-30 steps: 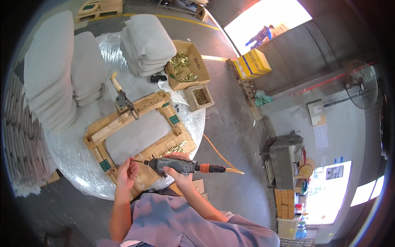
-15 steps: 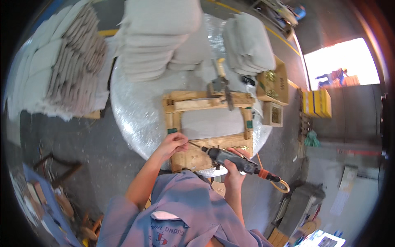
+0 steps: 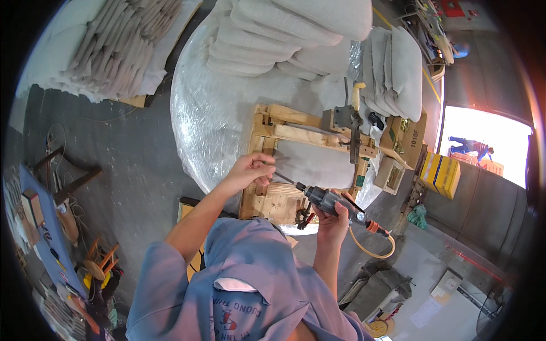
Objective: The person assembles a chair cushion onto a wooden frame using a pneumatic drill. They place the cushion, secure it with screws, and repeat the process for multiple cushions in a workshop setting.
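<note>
A dark pneumatic screwdriver [image 3: 325, 199] with an orange collar and a yellow hose is gripped in my right hand [image 3: 334, 223]. Its long bit points up and to the left, toward my left hand [image 3: 251, 172]. The left fingers are bent and drawn together beside the bit's tip; whatever they hold is too small to make out. Just beyond both hands lies a wooden jig frame [image 3: 301, 117] around a light grey padded panel [image 3: 315, 163]. A metal toggle clamp [image 3: 354, 122] with a yellow handle sits on the frame's far right corner.
The round table [image 3: 196, 122] is wrapped in clear film. Stacks of grey cushions [image 3: 250, 45] stand at its far side. Boxes [image 3: 410, 142], one with brass-coloured pieces, stand at the right near a yellow carton [image 3: 441, 175]. Another person [image 3: 469, 146] is visible in the bright doorway.
My view has turned, so the table and jig appear tilted and shifted right. Both hands have risen slightly in the picture, with the screwdriver still in the right and the left by its tip.
</note>
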`<state>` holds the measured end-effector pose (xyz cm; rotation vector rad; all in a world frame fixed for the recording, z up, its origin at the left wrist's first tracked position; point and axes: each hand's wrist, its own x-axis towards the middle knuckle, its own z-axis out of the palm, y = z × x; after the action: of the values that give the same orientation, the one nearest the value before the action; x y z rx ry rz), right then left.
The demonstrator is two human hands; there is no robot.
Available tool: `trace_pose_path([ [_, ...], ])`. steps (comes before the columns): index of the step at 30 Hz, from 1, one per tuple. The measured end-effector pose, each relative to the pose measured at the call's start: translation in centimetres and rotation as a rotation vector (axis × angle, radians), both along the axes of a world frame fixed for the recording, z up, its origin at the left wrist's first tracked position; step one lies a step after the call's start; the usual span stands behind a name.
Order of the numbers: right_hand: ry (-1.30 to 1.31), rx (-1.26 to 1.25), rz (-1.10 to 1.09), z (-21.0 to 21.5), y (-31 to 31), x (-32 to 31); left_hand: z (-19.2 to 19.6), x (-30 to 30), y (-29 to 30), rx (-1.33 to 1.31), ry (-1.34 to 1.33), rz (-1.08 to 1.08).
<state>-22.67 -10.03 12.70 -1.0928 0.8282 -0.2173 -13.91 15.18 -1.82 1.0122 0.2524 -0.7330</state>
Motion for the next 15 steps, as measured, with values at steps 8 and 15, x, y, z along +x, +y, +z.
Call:
trace_pose_path([
  [8,-0.230,-0.683,0.256,-1.9,1.7,3.0,-3.4,-0.6,-3.9,1.089,-0.840,-0.293],
  [15,-0.272,-0.827,0.533,-2.6,4.1,5.4,-3.4,-0.2,-4.3,1.144,-0.802,-0.477],
])
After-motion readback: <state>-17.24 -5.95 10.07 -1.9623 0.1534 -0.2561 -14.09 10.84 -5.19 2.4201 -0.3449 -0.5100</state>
